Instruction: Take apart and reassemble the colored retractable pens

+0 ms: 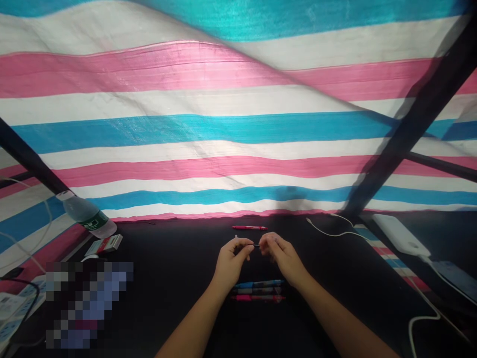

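My left hand (231, 254) is closed, its thumb and fingers pinching a thin dark pen part (256, 244). A small pale piece shows above those fingers; I cannot make out what it is. My right hand (281, 252) is curled around the other end of the pen part, its fingertips slightly blurred. Just beyond both hands lies a red pen (249, 227) on the black table (175, 278). Nearer me, below the hands, a blue pen (258, 285), a dark pen (257, 291) and a pinkish-red pen (258, 299) lie side by side.
At the left stand a tilted bottle (89, 215) and a small box (105, 244), with a power strip (15, 308) nearer me. A white power bank (400, 234) and a white cable (412, 323) are at the right. Striped sheeting (208, 129) hangs behind the table.
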`<state>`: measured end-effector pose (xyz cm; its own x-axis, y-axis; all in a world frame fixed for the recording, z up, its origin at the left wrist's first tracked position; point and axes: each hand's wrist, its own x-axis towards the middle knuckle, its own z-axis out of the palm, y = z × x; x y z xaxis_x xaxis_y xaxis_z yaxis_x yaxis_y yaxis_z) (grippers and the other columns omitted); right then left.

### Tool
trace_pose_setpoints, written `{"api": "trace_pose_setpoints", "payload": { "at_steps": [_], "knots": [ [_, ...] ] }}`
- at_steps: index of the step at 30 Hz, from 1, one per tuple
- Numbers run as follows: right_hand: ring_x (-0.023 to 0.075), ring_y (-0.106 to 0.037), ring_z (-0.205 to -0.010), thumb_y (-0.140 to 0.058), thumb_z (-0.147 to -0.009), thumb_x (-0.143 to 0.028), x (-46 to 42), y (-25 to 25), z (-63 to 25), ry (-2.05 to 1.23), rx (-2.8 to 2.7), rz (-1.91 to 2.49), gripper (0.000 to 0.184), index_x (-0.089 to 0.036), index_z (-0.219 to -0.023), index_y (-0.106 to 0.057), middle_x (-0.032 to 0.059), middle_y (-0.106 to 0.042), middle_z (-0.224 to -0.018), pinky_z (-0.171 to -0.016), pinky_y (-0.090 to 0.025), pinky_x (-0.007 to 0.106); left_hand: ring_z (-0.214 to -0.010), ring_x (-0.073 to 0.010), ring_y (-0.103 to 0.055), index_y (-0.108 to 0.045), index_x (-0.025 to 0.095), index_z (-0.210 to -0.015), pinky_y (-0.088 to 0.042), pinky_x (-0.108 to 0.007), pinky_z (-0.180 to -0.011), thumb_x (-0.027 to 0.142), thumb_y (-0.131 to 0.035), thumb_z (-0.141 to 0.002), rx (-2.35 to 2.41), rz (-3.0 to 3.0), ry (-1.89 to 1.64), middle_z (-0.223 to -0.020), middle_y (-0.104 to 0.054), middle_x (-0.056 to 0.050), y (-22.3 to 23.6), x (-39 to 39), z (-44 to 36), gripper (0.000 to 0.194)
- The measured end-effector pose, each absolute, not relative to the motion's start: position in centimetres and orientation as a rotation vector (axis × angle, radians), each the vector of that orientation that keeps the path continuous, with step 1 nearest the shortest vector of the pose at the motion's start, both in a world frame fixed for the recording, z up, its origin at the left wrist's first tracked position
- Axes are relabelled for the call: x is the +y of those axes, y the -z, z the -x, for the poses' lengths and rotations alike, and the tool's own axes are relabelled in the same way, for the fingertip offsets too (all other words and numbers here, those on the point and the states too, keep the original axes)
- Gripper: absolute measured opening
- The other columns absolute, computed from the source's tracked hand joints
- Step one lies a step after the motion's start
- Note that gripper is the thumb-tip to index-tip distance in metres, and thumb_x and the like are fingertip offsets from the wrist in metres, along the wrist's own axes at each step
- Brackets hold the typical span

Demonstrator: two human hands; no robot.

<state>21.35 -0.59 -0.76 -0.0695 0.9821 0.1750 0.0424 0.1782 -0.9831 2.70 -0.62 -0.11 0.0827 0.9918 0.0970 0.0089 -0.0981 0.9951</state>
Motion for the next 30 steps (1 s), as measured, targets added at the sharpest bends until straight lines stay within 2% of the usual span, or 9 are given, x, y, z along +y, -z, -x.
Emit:
{"api": "trace_pose_setpoints", "payload": {
  "at_steps": [2,5,7,17,20,22,25,30],
  "knots": [
    [0.0183,-0.056,-0.071,-0.056,-0.094,-0.070,-0.2,1.1,-21.6,-1.011,-1.262,1.086,0.054,-0.020,-0.078,-0.071,0.0038,-0.062,-0.079,-0.062,-0.043,0.029,-0.053,-0.0122,-0.050,-0.076,0.017,-0.094,-0.037,-0.025,-0.055,0.034,-0.074,-0.086,1.100,-1.325,-1.220,-0.063,-0.062,0.001,0.3,-0.6,-2.7,0.019],
    [0.0138,-0.044,-0.057,-0.064,-0.091,-0.068,0.1,1.3,-21.9,-1.044,-1.032,1.042,0.052,-0.019,-0.073,-0.068,-0.0021,-0.049,-0.063,-0.054,-0.037,0.027,-0.052,-0.0112,-0.047,-0.075,0.017,-0.096,-0.035,-0.024,-0.054,0.038,-0.074,-0.087,1.076,-1.335,-1.230,-0.064,-0.061,0.002,0.4,-0.6,-2.7,0.022],
    [0.0125,-0.041,-0.054,-0.071,-0.089,-0.062,0.2,1.2,-22.0,-1.101,-0.972,0.986,0.045,-0.019,-0.076,-0.069,-0.0042,-0.046,-0.060,-0.052,-0.034,0.026,-0.052,-0.0107,-0.046,-0.074,0.017,-0.097,-0.034,-0.024,-0.054,0.038,-0.073,-0.088,1.071,-1.338,-1.232,-0.064,-0.061,0.002,0.4,-0.6,-2.7,0.023],
    [0.0144,-0.058,-0.060,-0.079,-0.087,-0.048,-0.6,0.9,-21.5,-1.225,-1.212,0.981,0.029,-0.019,-0.088,-0.076,0.0010,-0.068,-0.070,-0.057,-0.043,0.027,-0.054,-0.0113,-0.049,-0.076,0.017,-0.095,-0.037,-0.024,-0.054,0.037,-0.075,-0.087,1.059,-1.364,-1.238,-0.066,-0.060,0.001,0.5,-0.6,-2.6,0.022],
    [0.0173,-0.065,-0.067,-0.085,-0.080,-0.045,-0.6,0.9,-21.5,-1.330,-1.275,0.975,0.030,-0.019,-0.092,-0.077,0.0031,-0.074,-0.076,-0.062,-0.049,0.029,-0.058,-0.0112,-0.052,-0.079,0.018,-0.096,-0.041,-0.025,-0.057,0.034,-0.074,-0.088,0.990,-1.430,-1.271,-0.080,-0.064,-0.002,0.2,-0.6,-2.3,0.018],
    [0.0208,-0.071,-0.078,-0.087,-0.078,-0.043,-0.7,0.9,-21.4,-1.429,-1.334,0.916,0.031,-0.020,-0.095,-0.077,0.0043,-0.077,-0.083,-0.075,-0.054,0.033,-0.061,-0.0109,-0.054,-0.080,0.020,-0.099,-0.044,-0.026,-0.059,0.032,-0.072,-0.090,0.906,-1.494,-1.278,-0.091,-0.065,-0.004,-0.1,-0.7,-2.2,0.017],
    [0.0240,-0.072,-0.093,-0.081,-0.085,-0.044,-0.9,0.7,-21.1,-1.506,-1.468,0.786,0.029,-0.020,-0.102,-0.076,0.0053,-0.077,-0.093,-0.091,-0.053,0.040,-0.069,-0.0124,-0.057,-0.081,0.024,-0.108,-0.047,-0.027,-0.064,0.029,-0.068,-0.094,0.792,-1.582,-1.180,-0.100,-0.062,-0.005,-0.5,-1.0,-2.2,0.020],
    [0.0224,-0.068,-0.094,-0.075,-0.092,-0.040,-1.3,0.6,-21.0,-1.489,-1.463,0.757,0.023,-0.022,-0.105,-0.068,0.0043,-0.074,-0.098,-0.091,-0.051,0.039,-0.077,-0.0139,-0.056,-0.065,0.030,-0.138,-0.049,-0.029,-0.072,0.030,-0.070,-0.091,0.823,-1.432,-1.135,-0.103,-0.054,-0.003,0.3,-0.9,-2.3,0.047]
  ]
}}
